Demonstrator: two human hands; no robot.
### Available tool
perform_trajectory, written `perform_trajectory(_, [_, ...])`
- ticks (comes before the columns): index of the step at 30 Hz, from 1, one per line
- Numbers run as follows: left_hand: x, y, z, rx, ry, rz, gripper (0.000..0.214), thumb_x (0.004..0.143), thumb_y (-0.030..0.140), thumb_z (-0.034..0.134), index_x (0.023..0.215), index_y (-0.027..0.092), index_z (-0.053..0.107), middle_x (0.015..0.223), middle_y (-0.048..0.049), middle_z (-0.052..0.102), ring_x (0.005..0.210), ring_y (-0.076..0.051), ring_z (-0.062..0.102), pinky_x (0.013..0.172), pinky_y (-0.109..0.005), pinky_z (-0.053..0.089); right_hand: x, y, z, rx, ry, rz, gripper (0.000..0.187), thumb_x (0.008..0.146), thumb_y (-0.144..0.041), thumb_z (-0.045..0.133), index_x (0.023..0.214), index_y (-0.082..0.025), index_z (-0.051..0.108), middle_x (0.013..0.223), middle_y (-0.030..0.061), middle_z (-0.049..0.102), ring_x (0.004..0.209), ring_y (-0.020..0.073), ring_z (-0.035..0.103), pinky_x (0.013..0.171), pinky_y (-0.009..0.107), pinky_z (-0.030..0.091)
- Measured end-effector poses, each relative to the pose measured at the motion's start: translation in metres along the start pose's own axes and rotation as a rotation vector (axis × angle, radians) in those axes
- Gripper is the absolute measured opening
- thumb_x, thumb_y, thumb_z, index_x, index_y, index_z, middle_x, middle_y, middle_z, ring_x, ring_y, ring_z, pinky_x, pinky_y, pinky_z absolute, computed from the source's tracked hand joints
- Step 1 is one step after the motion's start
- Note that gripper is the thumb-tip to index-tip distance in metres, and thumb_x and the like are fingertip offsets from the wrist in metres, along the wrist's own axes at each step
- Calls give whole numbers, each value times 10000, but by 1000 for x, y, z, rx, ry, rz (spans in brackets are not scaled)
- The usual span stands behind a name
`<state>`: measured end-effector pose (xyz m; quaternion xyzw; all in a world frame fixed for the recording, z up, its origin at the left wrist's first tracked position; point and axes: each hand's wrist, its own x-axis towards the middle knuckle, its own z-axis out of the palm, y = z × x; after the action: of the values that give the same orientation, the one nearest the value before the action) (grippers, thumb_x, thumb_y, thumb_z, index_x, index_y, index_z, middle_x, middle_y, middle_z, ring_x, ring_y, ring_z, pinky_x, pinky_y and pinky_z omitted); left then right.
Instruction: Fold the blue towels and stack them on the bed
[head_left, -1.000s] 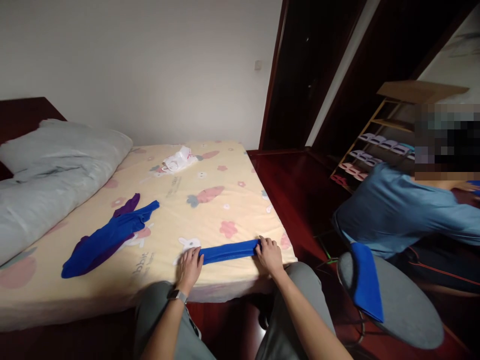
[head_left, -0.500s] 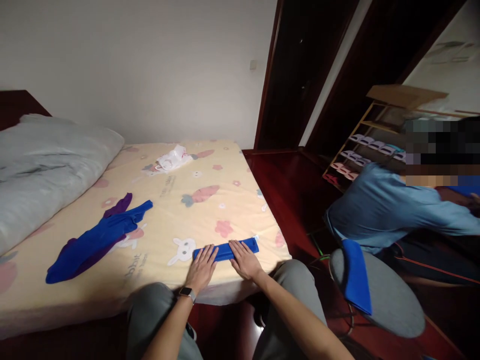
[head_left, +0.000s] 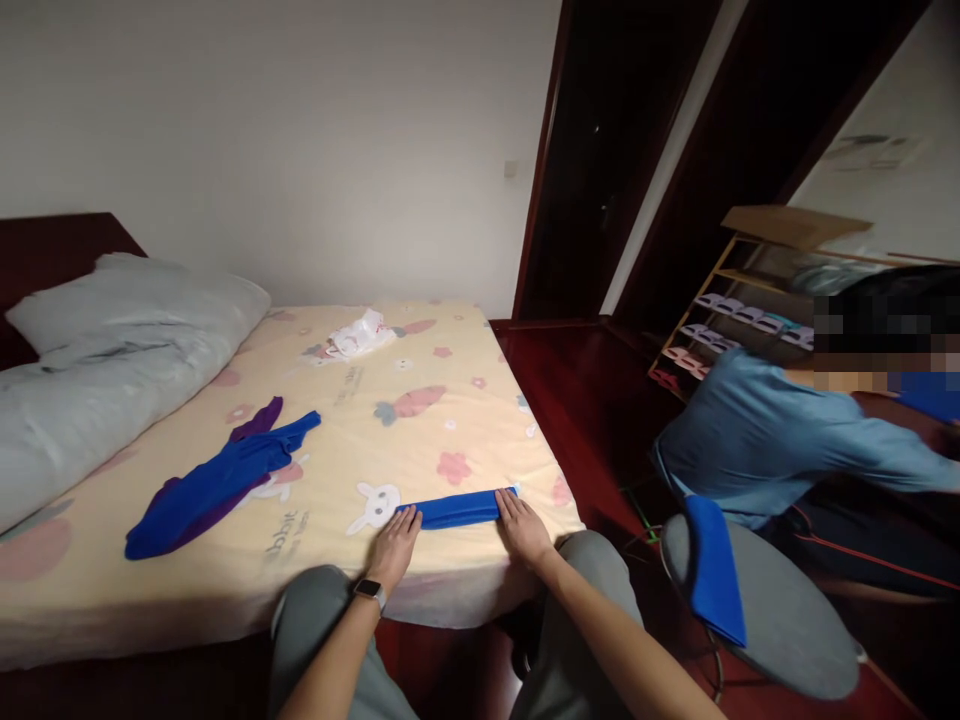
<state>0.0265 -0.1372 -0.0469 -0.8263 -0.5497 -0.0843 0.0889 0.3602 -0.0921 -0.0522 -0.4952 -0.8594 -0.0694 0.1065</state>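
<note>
A blue cloth, folded into a long narrow strip, lies flat near the front edge of the bed. My left hand rests on its left end, fingers stretched out and lying flat. At the other end, the fingers of my right hand press flat on the cloth, also outstretched. Further left, a loose blue cloth lies crumpled over a purple cloth on the sheet.
The bed has a patterned yellow sheet. A grey quilt is heaped at left, and a white plastic bag lies towards the wall. At right, a grey stool bears a folded blue cloth; beyond it sits another person.
My hands have slid apart along the strip, the left towards its left end and the right towards its right end. The view has tilted up slightly.
</note>
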Motion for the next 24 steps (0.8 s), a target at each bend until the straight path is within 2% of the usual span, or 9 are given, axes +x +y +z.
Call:
perform_trajectory(3, [-3, -2, -4, 4, -12, -9, 508, 855, -17, 390, 1288, 132, 612, 1428, -152, 554, 1313, -231, 543, 1109, -400, 457, -1, -1, 0, -65, 81, -32, 572, 841, -32, 436, 1404, -72, 525, 1397, 192, 566, 1272, 299, 550, 1035, 421, 480])
perform_trajectory(8, [-7, -1, -1, -3, 49, -43, 499, 859, -2, 395, 1292, 135, 602, 1417, -139, 571, 1322, -233, 533, 1107, -413, 458, -3, 2, -2, -104, 148, -60, 530, 829, -27, 499, 1339, -131, 597, 1174, 153, 687, 1058, 288, 642, 953, 412, 526])
perform_trajectory(13, [-6, 2, -2, -35, 128, -88, 522, 825, 9, 413, 1273, 179, 618, 1374, -101, 613, 1294, -250, 554, 1088, -434, 466, -4, 4, -7, -68, 182, -28, 551, 815, -7, 486, 1328, -173, 602, 1214, 138, 669, 1083, 295, 621, 971, 426, 509])
perform_trajectory(17, [-2, 0, -11, -215, 195, -176, 478, 822, 55, 447, 1225, 223, 639, 1250, -77, 678, 1171, -239, 625, 1038, -428, 494, -1, 10, -16, 197, 205, 111, 482, 808, -52, 500, 1247, -190, 643, 1185, 129, 669, 1068, 291, 619, 980, 442, 498])
perform_trajectory(22, [8, -7, -14, -682, 311, -394, 292, 888, 269, 487, 1116, 234, 667, 1085, -82, 724, 1019, -233, 676, 924, -394, 546, 3, 23, -28, 747, 210, 274, 334, 852, -234, 498, 1138, -198, 667, 1136, 117, 670, 1089, 262, 622, 1003, 405, 484])
perform_trajectory(24, [12, -9, -11, -881, 319, -500, 299, 880, 382, 514, 1071, 215, 671, 1063, -94, 729, 975, -233, 691, 865, -369, 566, 4, 27, -29, 928, 209, 380, 338, 844, -336, 512, 1103, -193, 675, 1115, 112, 685, 1061, 262, 641, 982, 399, 497])
